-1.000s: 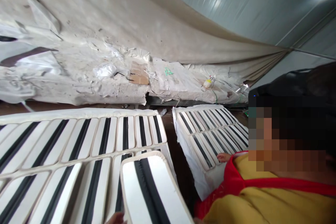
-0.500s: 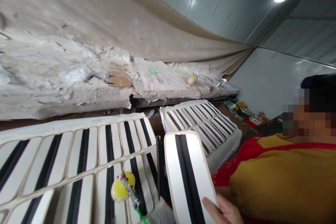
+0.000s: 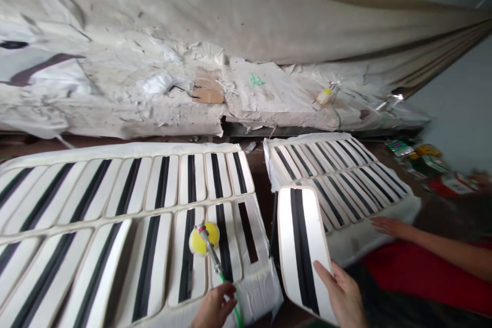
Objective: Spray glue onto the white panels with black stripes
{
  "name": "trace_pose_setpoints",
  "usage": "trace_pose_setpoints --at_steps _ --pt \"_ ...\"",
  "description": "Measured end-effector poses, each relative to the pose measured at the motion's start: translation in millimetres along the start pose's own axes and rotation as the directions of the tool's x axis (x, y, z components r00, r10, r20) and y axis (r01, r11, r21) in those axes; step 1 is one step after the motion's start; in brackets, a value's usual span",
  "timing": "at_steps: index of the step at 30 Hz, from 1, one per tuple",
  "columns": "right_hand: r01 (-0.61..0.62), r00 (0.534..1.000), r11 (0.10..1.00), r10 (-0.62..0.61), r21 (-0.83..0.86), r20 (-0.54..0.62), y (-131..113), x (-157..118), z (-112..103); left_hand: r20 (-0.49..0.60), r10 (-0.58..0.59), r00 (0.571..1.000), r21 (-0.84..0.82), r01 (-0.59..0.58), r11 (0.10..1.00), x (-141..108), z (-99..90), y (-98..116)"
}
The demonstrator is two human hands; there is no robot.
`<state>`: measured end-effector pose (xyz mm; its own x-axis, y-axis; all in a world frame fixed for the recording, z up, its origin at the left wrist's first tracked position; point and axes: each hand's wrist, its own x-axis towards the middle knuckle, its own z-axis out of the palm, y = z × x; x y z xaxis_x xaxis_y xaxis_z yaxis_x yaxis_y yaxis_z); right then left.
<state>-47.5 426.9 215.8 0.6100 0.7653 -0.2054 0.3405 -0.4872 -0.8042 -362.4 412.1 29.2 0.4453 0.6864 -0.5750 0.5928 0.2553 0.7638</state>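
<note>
My right hand point(image 3: 344, 292) grips the lower right edge of a white panel point(image 3: 319, 220) with a black lengthwise stripe, held upright and slightly tilted. My left hand point(image 3: 217, 303) is loosely curled, with a gap between thumb and fingers. It is next to a green hose point(image 3: 238, 312); whether they touch I cannot tell. The hose leads to a spray gun with a yellow cup point(image 3: 205, 238), lying on striped panels point(image 3: 188, 251) laid in rows. Below the top right panel is a bare slot with a dark strip point(image 3: 248, 230).
A second cloth-covered stand point(image 3: 330, 246) with rows of striped panels is at the right, with a co-worker's hand point(image 3: 392, 226) at its edge. Behind runs a cloth-draped ledge point(image 3: 169, 118) with cardboard point(image 3: 207, 84) and another spray gun point(image 3: 326, 95). Tins point(image 3: 453, 184) stand far right.
My view has swung left and down. The co-worker's head and shoulder have left the picture, and their arm now shows. My left hand now shows by the hose; my right still holds the panel.
</note>
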Motion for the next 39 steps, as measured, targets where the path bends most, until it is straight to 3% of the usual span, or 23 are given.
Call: trace_pose_setpoints --at_steps 3,6,10,13,18,21,26,30,32,37,39 --pt "-0.046 0.996 0.999 0.044 0.019 0.081 7 27 21 -0.052 -0.034 0.998 -0.069 0.030 0.997 24 8.4 21" --pt "-0.029 0.993 0.999 0.027 0.020 0.116 9 46 45 -0.107 -0.064 0.992 -0.127 0.050 0.991 46 20.4 27" --pt "0.020 0.986 1.000 -0.022 0.018 0.166 21 63 80 -0.176 -0.104 0.979 -0.211 0.066 0.975 73 39.8 14" --pt "0.054 0.981 0.998 -0.049 -0.021 0.187 42 67 105 -0.283 -0.103 0.953 -0.162 0.058 0.985 95 49.4 -1" --pt "0.008 0.962 1.000 0.000 -0.028 0.275 97 62 132 -0.433 -0.142 0.890 -0.079 0.119 0.990 134 46.4 -13" --pt "-0.043 0.943 0.999 0.052 -0.033 0.329 123 64 143 -0.528 -0.095 0.844 -0.063 0.072 0.995 157 45.7 -18" --pt "-0.080 0.922 0.997 0.079 -0.012 0.379 134 94 164 -0.680 0.046 0.732 0.047 -0.018 0.999 187 60.2 -39" --pt "-0.149 0.864 0.988 0.114 0.033 0.490 142 120 184 -0.740 0.081 0.667 0.072 -0.041 0.997 193 67.0 -49" --pt "-0.239 0.816 0.969 0.163 0.067 0.555 152 129 192 -0.727 0.051 0.685 0.036 -0.037 0.999 192 65.4 -46" --pt "-0.450 0.686 0.874 0.205 0.185 0.698 175 143 205 -0.479 -0.200 0.855 -0.259 0.080 0.963 193 51.2 -19" --pt "-0.477 0.656 0.858 0.206 0.188 0.726 176 148 210 -0.411 -0.299 0.861 -0.354 0.151 0.923 196 44.3 -8"
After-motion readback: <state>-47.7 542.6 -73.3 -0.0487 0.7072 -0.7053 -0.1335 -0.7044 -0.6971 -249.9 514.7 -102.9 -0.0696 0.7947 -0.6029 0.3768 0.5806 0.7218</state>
